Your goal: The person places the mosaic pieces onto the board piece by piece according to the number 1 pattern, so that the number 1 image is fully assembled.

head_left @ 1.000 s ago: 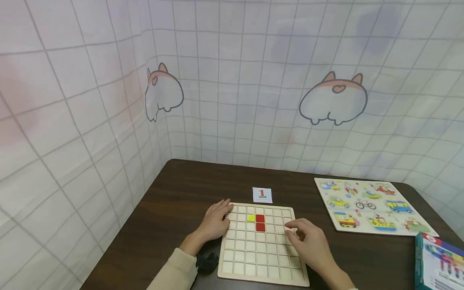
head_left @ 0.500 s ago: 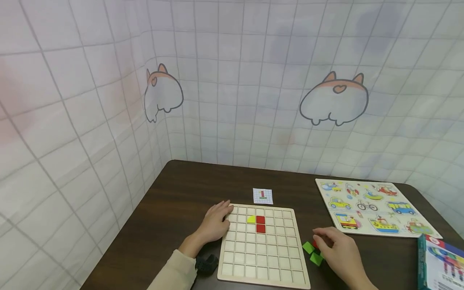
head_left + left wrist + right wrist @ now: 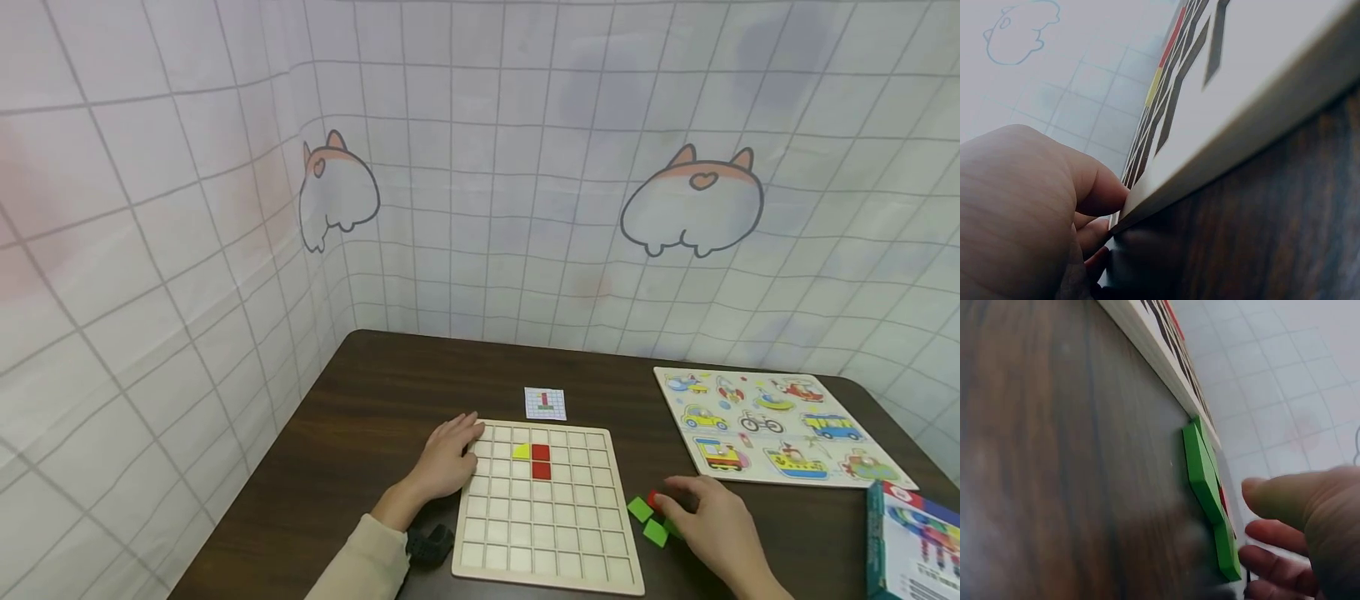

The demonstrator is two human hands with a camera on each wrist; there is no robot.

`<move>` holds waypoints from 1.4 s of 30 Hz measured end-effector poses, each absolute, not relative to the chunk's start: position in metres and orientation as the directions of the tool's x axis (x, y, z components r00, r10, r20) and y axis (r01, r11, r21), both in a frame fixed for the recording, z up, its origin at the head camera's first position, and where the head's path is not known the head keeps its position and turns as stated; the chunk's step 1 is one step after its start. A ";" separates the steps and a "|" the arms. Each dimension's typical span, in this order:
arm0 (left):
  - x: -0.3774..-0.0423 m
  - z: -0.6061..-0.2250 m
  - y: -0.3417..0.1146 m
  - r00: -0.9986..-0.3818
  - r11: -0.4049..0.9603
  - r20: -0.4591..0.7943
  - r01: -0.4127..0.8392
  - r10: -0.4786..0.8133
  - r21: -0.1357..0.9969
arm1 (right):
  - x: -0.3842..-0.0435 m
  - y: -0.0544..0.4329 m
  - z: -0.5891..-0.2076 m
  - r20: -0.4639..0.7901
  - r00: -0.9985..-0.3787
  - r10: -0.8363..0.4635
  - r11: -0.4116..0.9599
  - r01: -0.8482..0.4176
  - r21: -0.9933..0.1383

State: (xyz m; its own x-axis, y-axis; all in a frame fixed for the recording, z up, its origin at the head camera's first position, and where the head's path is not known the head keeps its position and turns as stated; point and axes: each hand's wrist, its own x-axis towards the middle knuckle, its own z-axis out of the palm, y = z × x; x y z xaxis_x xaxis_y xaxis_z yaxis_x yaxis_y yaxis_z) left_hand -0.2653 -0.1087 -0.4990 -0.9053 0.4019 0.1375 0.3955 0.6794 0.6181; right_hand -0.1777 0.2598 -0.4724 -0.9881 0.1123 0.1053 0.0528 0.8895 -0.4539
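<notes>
A pale wooden grid board (image 3: 510,533) lies on the table, with one yellow rounded piece (image 3: 521,452) and two red square tiles (image 3: 541,471) in its cells. My left hand (image 3: 442,460) rests along the board's upper left edge, fingers extended; in the left wrist view its thumb (image 3: 1107,190) touches that edge. Right of the board, my right hand (image 3: 716,521) is over a few loose tiles, its thumb and forefinger close to a red tile (image 3: 653,499). Green tiles (image 3: 656,533) lie beside it. In the right wrist view, thumb and fingers stand apart behind the green tiles (image 3: 1200,465).
A small pattern card (image 3: 545,404) lies beyond the board. At the back right is a vehicle picture puzzle (image 3: 757,442), and a colourful box (image 3: 915,542) stands at the right edge. A black object (image 3: 429,546) is by my left wrist. Patterned cloth (image 3: 510,208) surrounds the table.
My right hand has moved from above the board's right side to the loose tiles on the table, uncovering several green ones and a red one. My left hand has stayed in place.
</notes>
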 end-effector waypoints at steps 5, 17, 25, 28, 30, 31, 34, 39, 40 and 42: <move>-0.265 -0.499 -0.108 -0.905 0.677 0.138 0.396 0.403 0.620 | -0.177 0.260 -0.474 0.081 -0.990 0.114 0.890 0.066 -0.451; -0.265 -0.498 -0.110 -0.910 0.684 0.134 0.387 0.393 0.619 | -0.178 0.256 -0.473 0.052 -0.994 0.100 0.893 0.066 -0.446; -0.265 -0.497 -0.109 -0.910 0.682 0.136 0.387 0.393 0.620 | -0.178 0.255 -0.474 0.070 -0.983 0.172 0.888 0.124 -0.442; -0.265 -0.496 -0.109 -0.907 0.676 0.136 0.390 0.397 0.626 | -0.178 0.255 -0.474 0.078 -0.976 0.204 0.879 0.148 -0.453; -0.264 -0.496 -0.109 -0.906 0.672 0.138 0.392 0.399 0.629 | -0.178 0.254 -0.474 0.094 -0.972 0.216 0.875 0.150 -0.460; -0.264 -0.496 -0.109 -0.907 0.671 0.137 0.391 0.399 0.630 | -0.179 0.254 -0.474 0.104 -0.970 0.219 0.874 0.148 -0.462; -0.263 -0.496 -0.109 -0.907 0.670 0.139 0.391 0.399 0.631 | -0.179 0.254 -0.475 0.128 -0.968 0.217 0.876 0.135 -0.464; -0.263 -0.496 -0.109 -0.908 0.673 0.137 0.388 0.396 0.630 | -0.178 0.252 -0.477 0.202 -0.961 0.190 0.879 0.075 -0.470; -0.263 -0.496 -0.109 -0.908 0.673 0.137 0.388 0.395 0.629 | -0.178 0.251 -0.477 0.230 -0.957 0.177 0.881 0.050 -0.470; -0.264 -0.496 -0.109 -0.908 0.674 0.139 0.390 0.395 0.628 | -0.178 0.248 -0.479 0.295 -0.944 0.147 0.888 -0.005 -0.459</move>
State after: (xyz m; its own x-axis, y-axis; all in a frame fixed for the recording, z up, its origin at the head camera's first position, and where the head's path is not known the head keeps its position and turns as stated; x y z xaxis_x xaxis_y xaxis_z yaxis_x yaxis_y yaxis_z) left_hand -0.2638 -0.1090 -0.4964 -0.9079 0.3954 0.1389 0.3896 0.6740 0.6277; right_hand -0.1776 0.2479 -0.4787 -0.9440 0.1469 0.2954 -0.0054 0.8884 -0.4591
